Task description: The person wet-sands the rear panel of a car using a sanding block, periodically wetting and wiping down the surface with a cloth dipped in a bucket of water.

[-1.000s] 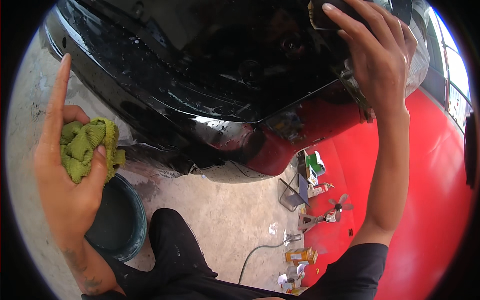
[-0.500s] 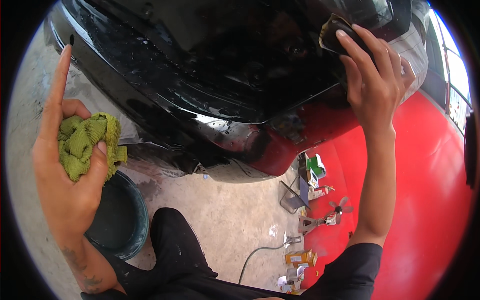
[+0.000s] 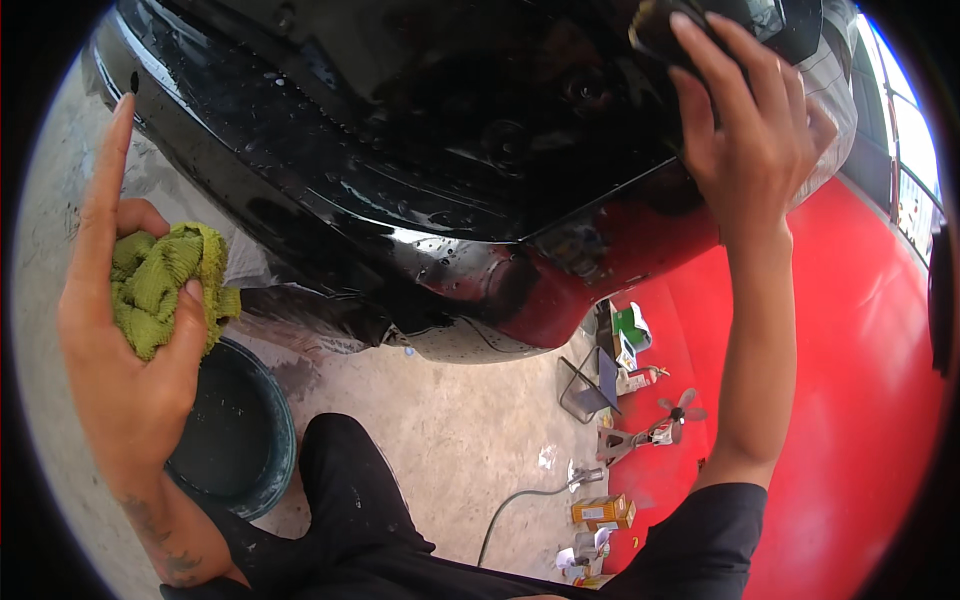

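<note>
A glossy black car panel (image 3: 420,110), spotted with water drops, fills the top of the view. My left hand (image 3: 130,340) grips a crumpled green microfiber cloth (image 3: 160,290) at the left, with its index finger stretched up to the edge of the panel. My right hand (image 3: 750,140) has its fingertips on a small dark pad (image 3: 652,28) with a yellowish edge, pressed against the upper right of the panel; the pad is partly hidden under the fingers.
Below the left cloth, a dark round basin (image 3: 245,445) stands on the concrete floor (image 3: 450,440) beside my knee. Along the red wall (image 3: 850,400) are a folding chair (image 3: 590,385), a fire extinguisher (image 3: 638,378), a fan (image 3: 678,415), cardboard boxes (image 3: 600,512) and a hose (image 3: 505,508).
My right hand has slid down with the pad, then back up toward the panel's top. My left hand has shifted slightly leftward with the cloth.
</note>
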### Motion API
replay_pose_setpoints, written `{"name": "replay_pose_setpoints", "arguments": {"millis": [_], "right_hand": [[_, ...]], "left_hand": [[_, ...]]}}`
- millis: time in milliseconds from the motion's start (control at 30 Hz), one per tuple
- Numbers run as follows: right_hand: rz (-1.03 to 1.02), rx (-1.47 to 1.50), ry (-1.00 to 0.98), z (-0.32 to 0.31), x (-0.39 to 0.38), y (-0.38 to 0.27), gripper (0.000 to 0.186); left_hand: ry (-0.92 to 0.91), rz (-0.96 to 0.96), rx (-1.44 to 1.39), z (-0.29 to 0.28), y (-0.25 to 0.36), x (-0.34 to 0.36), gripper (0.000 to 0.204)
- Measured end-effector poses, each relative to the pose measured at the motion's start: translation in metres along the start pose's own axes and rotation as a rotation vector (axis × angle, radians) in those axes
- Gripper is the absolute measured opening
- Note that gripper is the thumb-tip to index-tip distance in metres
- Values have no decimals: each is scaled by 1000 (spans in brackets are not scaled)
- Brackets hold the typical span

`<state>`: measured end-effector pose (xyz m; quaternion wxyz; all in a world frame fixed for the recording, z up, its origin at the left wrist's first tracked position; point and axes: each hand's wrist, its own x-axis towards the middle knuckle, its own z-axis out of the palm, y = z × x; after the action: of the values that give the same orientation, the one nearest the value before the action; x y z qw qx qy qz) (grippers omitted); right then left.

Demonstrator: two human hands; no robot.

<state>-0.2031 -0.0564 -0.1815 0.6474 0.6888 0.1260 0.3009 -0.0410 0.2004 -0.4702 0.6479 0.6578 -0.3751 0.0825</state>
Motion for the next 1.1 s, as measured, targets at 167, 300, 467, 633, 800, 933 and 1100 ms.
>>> {"name": "replay_pose_setpoints", "arguments": {"millis": [167, 300, 467, 633, 800, 933, 1100], "right_hand": [[-48, 38, 64, 2, -1, 3, 42], [-68, 19, 47, 0, -7, 5, 40], [48, 142, 180, 17, 9, -5, 38], [-20, 81, 82, 6, 1, -5, 39], [23, 46, 58, 6, 18, -2, 41], [-100, 44, -64, -8, -13, 10, 41], [-124, 89, -91, -5, -1, 17, 49]], "left_hand": [[27, 15, 12, 6, -1, 0, 91], [125, 56, 38, 5, 4, 2, 91], [15, 20, -8, 7, 5, -1, 90], [165, 61, 9, 6, 12, -1, 91], [-1, 17, -26, 1, 9, 0, 91], [39, 45, -53, -4, 4, -2, 92], [3, 106, 0, 2, 4, 2, 92]]}}
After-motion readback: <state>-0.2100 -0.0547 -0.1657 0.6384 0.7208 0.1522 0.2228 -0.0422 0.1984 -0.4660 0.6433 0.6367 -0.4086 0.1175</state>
